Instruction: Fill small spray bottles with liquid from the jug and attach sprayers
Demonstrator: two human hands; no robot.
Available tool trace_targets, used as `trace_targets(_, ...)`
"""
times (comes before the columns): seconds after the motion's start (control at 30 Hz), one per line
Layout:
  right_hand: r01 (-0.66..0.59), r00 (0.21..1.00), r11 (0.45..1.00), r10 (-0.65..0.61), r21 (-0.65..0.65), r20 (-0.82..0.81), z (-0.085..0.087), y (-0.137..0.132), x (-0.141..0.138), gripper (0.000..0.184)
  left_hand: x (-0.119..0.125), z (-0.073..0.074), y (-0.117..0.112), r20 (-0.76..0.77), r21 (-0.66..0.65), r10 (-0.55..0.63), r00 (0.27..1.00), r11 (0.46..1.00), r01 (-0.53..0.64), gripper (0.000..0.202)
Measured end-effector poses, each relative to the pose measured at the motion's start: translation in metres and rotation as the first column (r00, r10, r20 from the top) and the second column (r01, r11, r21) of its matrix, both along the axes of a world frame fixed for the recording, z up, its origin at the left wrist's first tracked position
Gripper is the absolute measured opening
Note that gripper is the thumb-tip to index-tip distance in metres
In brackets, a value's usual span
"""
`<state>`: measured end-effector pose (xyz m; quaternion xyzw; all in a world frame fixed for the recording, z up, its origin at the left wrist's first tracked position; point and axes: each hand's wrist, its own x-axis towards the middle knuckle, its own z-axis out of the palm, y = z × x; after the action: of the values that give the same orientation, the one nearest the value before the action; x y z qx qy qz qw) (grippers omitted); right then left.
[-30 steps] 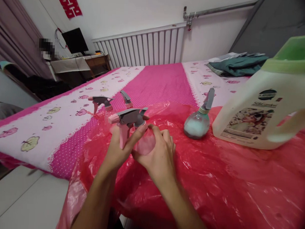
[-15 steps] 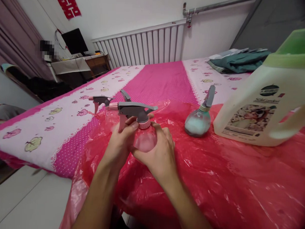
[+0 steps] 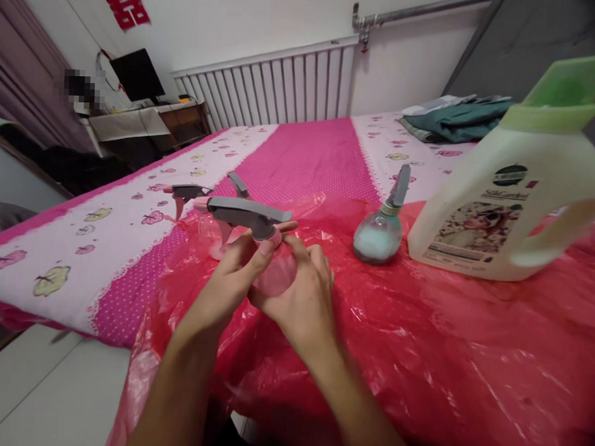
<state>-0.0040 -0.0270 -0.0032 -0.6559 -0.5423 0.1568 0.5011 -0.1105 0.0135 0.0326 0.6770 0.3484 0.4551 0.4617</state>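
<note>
Red plastic sheet (image 3: 395,356) lay beneath; pale jug (image 3: 548,154) stood at right; pink spray bottle (image 3: 278,276) was between both hands.
Right hand (image 3: 305,295) was clamped round the bottle's body from the right; left hand (image 3: 234,273) was closed about its neck from the left, thumb at the pink collar (image 3: 276,237). Gray spray head (image 3: 244,213) rose above the fingers, nozzle leftward. Base contact with sheet: could not tell.
</note>
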Motion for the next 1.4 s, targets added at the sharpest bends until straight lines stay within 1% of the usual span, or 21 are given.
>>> trace_targets(0.07,0.016,1.000,1.000,-0.016,0.008,0.015,0.001,0.000,-0.001,0.080,-0.004,0.001,0.002,-0.028,0.006,0.006,1.000,1.000,-0.006,0.039)
trace_targets(0.13,0.035,0.999,0.999,-0.035,0.023,0.022,0.001,0.000,-0.001,0.081,-0.005,0.000,0.005,-0.010,0.028,0.027,1.000,0.999,-0.026,0.038)
trace_targets(0.23,0.035,0.999,0.998,-0.036,0.052,0.022,0.002,0.000,0.000,0.078,-0.002,-0.004,0.008,0.068,0.058,0.074,0.995,0.995,-0.078,0.036)
trace_targets(0.37,0.046,0.999,0.998,-0.045,0.046,-0.029,0.003,0.001,0.001,0.078,0.008,-0.007,0.007,0.168,0.026,0.094,0.981,0.995,-0.100,0.034)
trace_targets(0.43,0.066,0.996,0.998,-0.064,0.021,-0.068,0.003,0.002,0.002,0.078,0.011,-0.007,0.006,0.135,0.059,0.098,0.986,0.993,-0.107,0.031)
trace_targets(0.5,0.090,0.993,0.996,-0.089,0.006,-0.081,0.002,0.003,0.003,0.078,0.011,-0.005,0.005,0.035,0.118,0.102,0.994,0.987,-0.105,0.033)
trace_targets(0.57,0.112,0.992,0.994,-0.111,0.006,-0.059,0.001,0.004,0.006,0.078,0.011,-0.002,0.003,-0.050,0.149,0.110,0.993,0.984,-0.101,0.037)
trace_targets(0.63,0.121,0.992,0.993,-0.121,0.012,-0.030,0.001,0.003,0.008,0.077,0.012,0.000,0.000,-0.075,0.151,0.117,0.990,0.983,-0.104,0.040)
trace_targets(0.7,0.097,0.995,0.995,-0.097,0.008,0.004,0.002,0.000,0.009,0.076,0.012,0.002,-0.003,-0.076,0.160,0.130,0.989,0.980,-0.117,0.043)
trace_targets(0.77,0.044,0.998,0.999,-0.044,-0.013,0.035,0.005,-0.003,0.008,0.074,0.013,0.003,-0.006,-0.076,0.176,0.168,0.983,0.972,-0.153,0.044)
trace_targets(0.83,-0.017,0.999,0.999,0.018,-0.030,0.031,0.007,-0.005,0.006,0.075,0.012,0.005,-0.007,-0.078,0.186,0.204,0.976,0.965,-0.187,0.043)
trace_targets(0.93,-0.060,0.998,0.998,0.059,-0.017,-0.009,0.009,-0.006,0.002,0.077,0.008,0.007,-0.005,-0.081,0.188,0.184,0.980,0.968,-0.166,0.040)
trace_targets(1.0,-0.062,0.998,0.998,0.062,0.004,-0.002,0.008,-0.006,0.001,0.076,0.004,0.009,-0.003,-0.087,0.183,0.156,0.984,0.973,-0.138,0.040)
trace_targets(1.07,-0.044,0.999,0.999,0.043,0.018,0.017,0.007,-0.005,0.001,0.076,0.001,0.010,0.000,-0.082,0.166,0.162,0.983,0.975,-0.147,0.039)
trace_targets(1.23,0.036,0.998,0.999,-0.036,0.010,0.057,0.004,-0.001,0.006,0.077,0.001,0.008,0.005,0.051,0.138,0.253,0.966,0.956,-0.258,0.039)
trace_targets(1.3,0.046,0.996,0.999,-0.047,0.008,0.073,0.003,0.000,0.007,0.078,0.001,0.007,0.007,0.082,0.141,0.260,0.962,0.952,-0.270,0.034)
trace_targets(1.4,0.048,0.996,0.999,-0.046,-0.024,0.081,0.003,0.000,0.006,0.078,-0.001,0.007,0.008,0.053,0.155,0.256,0.965,0.953,-0.261,0.025)
